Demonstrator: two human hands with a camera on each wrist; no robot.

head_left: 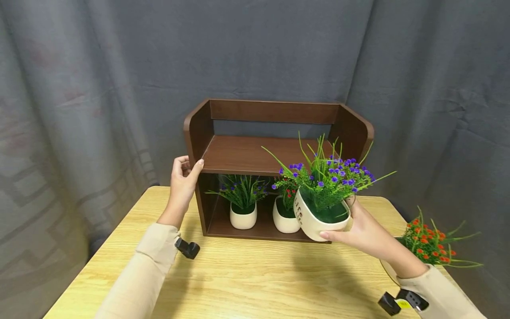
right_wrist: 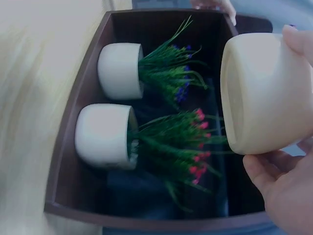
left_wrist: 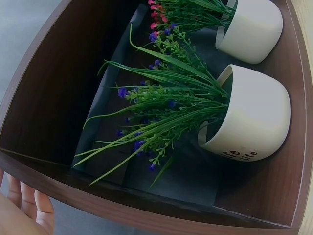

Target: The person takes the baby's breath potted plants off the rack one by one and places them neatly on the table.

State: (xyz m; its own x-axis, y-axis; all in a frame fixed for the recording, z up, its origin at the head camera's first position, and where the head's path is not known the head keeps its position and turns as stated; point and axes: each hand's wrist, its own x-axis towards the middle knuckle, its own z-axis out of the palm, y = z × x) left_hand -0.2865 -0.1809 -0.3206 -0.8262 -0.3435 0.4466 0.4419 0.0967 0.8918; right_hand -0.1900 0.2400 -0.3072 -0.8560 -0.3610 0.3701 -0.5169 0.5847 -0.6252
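Note:
My right hand [head_left: 358, 226] grips a white pot of purple flowers [head_left: 322, 212], held up and tilted in front of the right part of a brown two-tier shelf [head_left: 239, 153]. In the right wrist view the bottom of this pot [right_wrist: 269, 93] shows, with fingers on two sides of it. My left hand [head_left: 183, 181] holds the shelf's left side panel, thumb at the front edge and fingers outside. On the lower tier stand a white pot with purple flowers [head_left: 243, 217] and a white pot with red flowers [head_left: 284, 217], the latter partly covered by the held plant.
A pot with orange-red flowers [head_left: 428, 243] stands at the table's right side, partly behind my right forearm. The shelf rests on a light wooden table [head_left: 247, 274]. Grey curtains [head_left: 271, 48] hang behind. The upper tier has raised side panels and a back rail.

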